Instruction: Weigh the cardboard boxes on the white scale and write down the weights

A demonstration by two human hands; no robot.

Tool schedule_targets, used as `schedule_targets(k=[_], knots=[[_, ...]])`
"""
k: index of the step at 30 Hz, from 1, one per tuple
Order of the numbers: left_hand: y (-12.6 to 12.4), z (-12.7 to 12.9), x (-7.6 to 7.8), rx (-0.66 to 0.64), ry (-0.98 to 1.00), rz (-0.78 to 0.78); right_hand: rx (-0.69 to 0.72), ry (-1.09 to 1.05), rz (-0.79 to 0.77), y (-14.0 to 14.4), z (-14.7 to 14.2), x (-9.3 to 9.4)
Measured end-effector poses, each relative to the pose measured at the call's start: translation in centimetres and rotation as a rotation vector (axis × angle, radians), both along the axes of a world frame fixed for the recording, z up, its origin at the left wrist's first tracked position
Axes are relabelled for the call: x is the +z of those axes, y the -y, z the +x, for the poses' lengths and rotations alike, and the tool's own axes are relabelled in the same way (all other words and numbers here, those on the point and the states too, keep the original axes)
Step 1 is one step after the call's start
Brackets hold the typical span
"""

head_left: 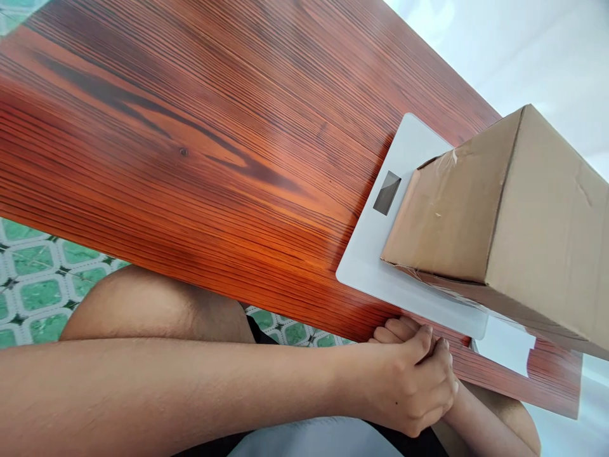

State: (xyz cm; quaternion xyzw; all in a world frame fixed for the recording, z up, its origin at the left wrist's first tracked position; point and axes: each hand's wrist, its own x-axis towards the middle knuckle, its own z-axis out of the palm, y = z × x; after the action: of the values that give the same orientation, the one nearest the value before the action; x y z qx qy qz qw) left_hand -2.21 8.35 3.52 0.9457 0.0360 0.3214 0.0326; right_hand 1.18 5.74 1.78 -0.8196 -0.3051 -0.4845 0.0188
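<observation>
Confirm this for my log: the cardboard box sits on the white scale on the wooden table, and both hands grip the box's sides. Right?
Not quite. The cardboard box sits on the white scale, but the head view shows the left hand and right hand clasped together at the table edge, not touching it.

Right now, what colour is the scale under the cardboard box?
White, with a dark display window; the scale under the cardboard box shows best in the head view.

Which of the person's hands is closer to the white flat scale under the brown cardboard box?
Right, barely. Both hands are clasped at the table edge below the white flat scale: right hand almost touches it, left hand covers it from below.
</observation>
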Motion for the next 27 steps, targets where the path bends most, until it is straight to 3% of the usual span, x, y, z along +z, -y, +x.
schedule_targets(k=[6, 11, 18, 27], knots=[[1.0, 0.7, -0.8, 0.035, 0.024, -0.022, -0.016, -0.086, 0.141, -1.1, -0.9, 0.0], [0.5, 0.5, -0.7, 0.011, 0.013, 0.003, -0.017, -0.094, 0.104, -1.3, -1.2, 0.4], [-1.5, -0.7, 0.8, -0.036, 0.041, 0.072, 0.004, -0.184, 0.011, -0.7, -1.7, 0.6], [-1.3, -0.7, 0.3, -0.078, 0.035, 0.143, -0.052, -0.057, 0.250, -2.0, -1.4, -0.1]])
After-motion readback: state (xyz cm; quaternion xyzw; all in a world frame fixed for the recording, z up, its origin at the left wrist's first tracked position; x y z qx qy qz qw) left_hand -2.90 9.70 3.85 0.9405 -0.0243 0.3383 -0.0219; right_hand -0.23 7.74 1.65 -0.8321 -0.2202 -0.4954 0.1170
